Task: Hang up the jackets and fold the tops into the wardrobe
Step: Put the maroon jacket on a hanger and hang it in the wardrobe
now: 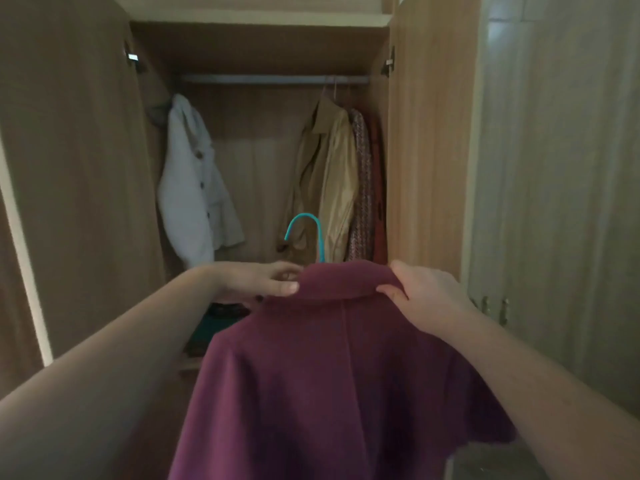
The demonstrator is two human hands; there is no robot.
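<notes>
Hanger hook (311, 233), teal, stands up between the two hands, opening leftward. Maroon jacket (329, 375) hangs from it, back to camera, held before the open wardrobe (426, 133). Left hand (266, 280) pinches the collar's left end, fingers (277, 270) curled onto cloth. Right hand (422, 299) grips the right end, closed over the fold. Rail (270, 79) lies above and beyond the hook, with a bare stretch between white jacket (194, 188) at its left end and tan jacket (329, 181) at its right. Shoulder line runs along the rail. Dim view: left hand possibly holds the hanger too. Likely next: lift up, forward.
</notes>
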